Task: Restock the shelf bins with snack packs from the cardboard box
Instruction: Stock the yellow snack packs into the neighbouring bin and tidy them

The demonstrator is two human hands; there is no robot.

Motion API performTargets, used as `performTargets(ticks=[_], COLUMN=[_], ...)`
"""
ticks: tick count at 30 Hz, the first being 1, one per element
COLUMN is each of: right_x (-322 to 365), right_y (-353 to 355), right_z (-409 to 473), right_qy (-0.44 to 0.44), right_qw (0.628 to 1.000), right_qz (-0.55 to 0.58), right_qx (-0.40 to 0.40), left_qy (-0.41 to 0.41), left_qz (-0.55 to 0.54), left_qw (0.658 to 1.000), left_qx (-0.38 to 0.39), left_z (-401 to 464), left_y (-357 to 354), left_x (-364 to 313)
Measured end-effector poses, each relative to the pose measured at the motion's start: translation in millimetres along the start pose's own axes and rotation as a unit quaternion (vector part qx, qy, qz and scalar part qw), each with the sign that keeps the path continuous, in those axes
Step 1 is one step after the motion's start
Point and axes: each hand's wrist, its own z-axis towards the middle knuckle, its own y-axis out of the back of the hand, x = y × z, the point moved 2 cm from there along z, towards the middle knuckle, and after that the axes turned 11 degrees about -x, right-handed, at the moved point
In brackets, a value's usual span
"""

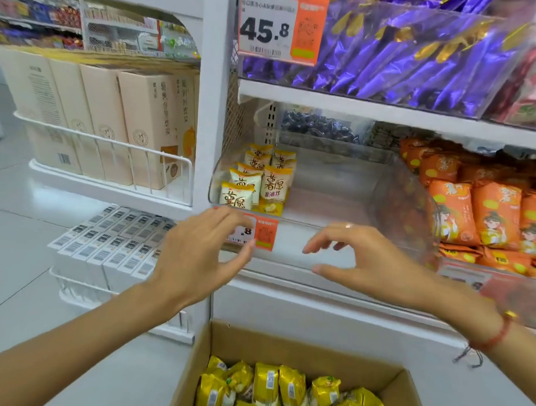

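Observation:
A cardboard box [304, 347] stands open on the floor at the bottom, holding several yellow snack packs [284, 388]. Above it, a clear plastic shelf bin [345, 202] holds several yellow-and-white snack packs [261, 178] stacked in two rows at its left side; the rest of the bin is bare. My left hand [198, 255] hovers in front of the bin's lower left corner with fingers spread and holds nothing. My right hand [371, 261] hovers before the bin's front, fingers loosely bent, also holding nothing.
Orange snack packs [485, 216] fill the bin to the right. Purple packs [402, 55] sit in the bin above, behind a price tag [279, 27]. Beige cartons [111, 118] and white boxes [113, 246] stand in wire racks at left. White tiled floor lies at left.

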Motion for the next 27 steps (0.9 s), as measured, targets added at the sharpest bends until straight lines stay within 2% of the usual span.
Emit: performTargets(ticks=[2, 3, 5, 8, 11, 13, 17, 22, 25, 27], right_x=[0, -5, -22, -58, -90, -103, -101, -97, -97, -98], right_y=[-2, -7, -27, -77, -129, -157, -197, -236, -251, -259], right_z=[-32, -44, -64, -95, -133, -157, -194, -216, -211, -204], right_qy=[0.05, 0.037, -0.028, -0.118, -0.19, -0.234, -0.257, -0.199, -0.151, -0.14], right_qw=[0.995, 0.995, 0.993, 0.952, 0.913, 0.913, 0.929, 0.948, 0.95, 0.942], right_qz=[-0.084, -0.092, -0.074, -0.071, -0.106, -0.116, -0.19, -0.235, -0.271, -0.303], right_qx=[-0.016, -0.003, 0.093, 0.272, 0.346, 0.313, 0.184, 0.081, 0.033, 0.034], left_qy=[-0.007, 0.006, 0.056, 0.145, 0.253, 0.333, 0.404, 0.503, 0.529, 0.534], left_qz=[-0.017, -0.016, 0.001, 0.035, 0.039, 0.011, 0.0, -0.036, -0.043, -0.017], left_qw=[0.997, 0.992, 0.971, 0.923, 0.874, 0.849, 0.821, 0.78, 0.774, 0.772], left_qx=[0.077, 0.128, 0.231, 0.353, 0.413, 0.41, 0.403, 0.371, 0.346, 0.345], left_z=[-12, -19, -36, -73, -130, -175, -250, -281, -278, -274], left_y=[-3, -7, -21, -49, -74, -84, -93, -121, -147, -162], left_x=[-18, -25, -36, -44, -50, -58, -75, -81, -89, -95])
